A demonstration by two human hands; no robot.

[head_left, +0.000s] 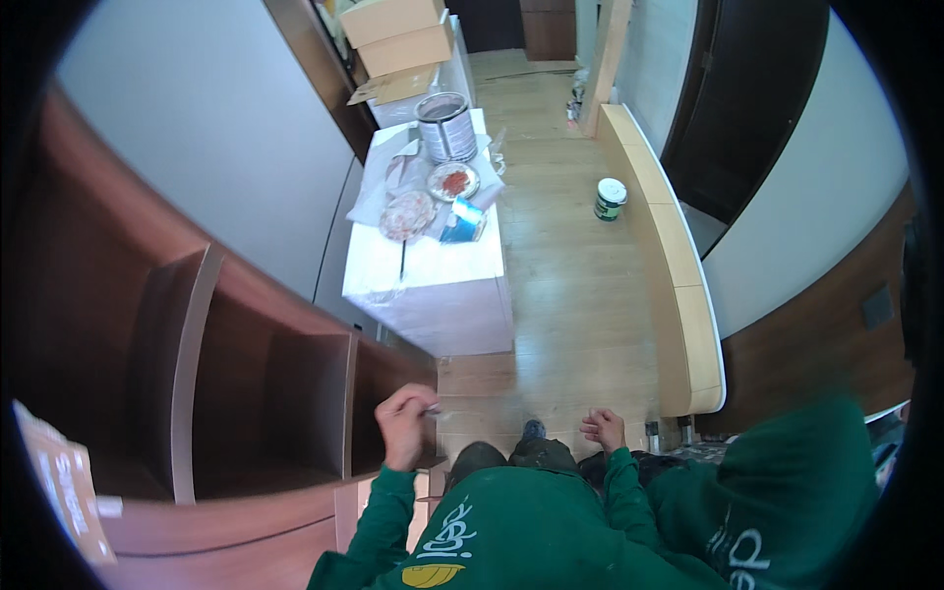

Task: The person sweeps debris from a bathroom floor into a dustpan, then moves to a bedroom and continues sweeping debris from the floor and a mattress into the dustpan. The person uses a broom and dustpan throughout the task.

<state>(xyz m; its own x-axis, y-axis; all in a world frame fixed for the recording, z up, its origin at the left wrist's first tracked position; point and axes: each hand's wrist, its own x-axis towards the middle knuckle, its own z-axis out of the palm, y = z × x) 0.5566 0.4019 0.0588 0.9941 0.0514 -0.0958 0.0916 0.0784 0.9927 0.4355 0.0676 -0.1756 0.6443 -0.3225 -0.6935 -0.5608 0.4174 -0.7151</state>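
Left fingers (417,394) pinch a small item (434,408) (too blurred to name); right fingers (591,427) curl loosely apart.

Shelving (187,383) left, white cabinet (442,320) ahead, open floor (565,285) alongside

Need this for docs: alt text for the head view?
The left hand of a person in a green top, near a brown shelf, appears to pinch a small item; the right hand is loosely open. Ahead, a white cabinet bears a can, stained discs and a blue container. A co-worker is at right.
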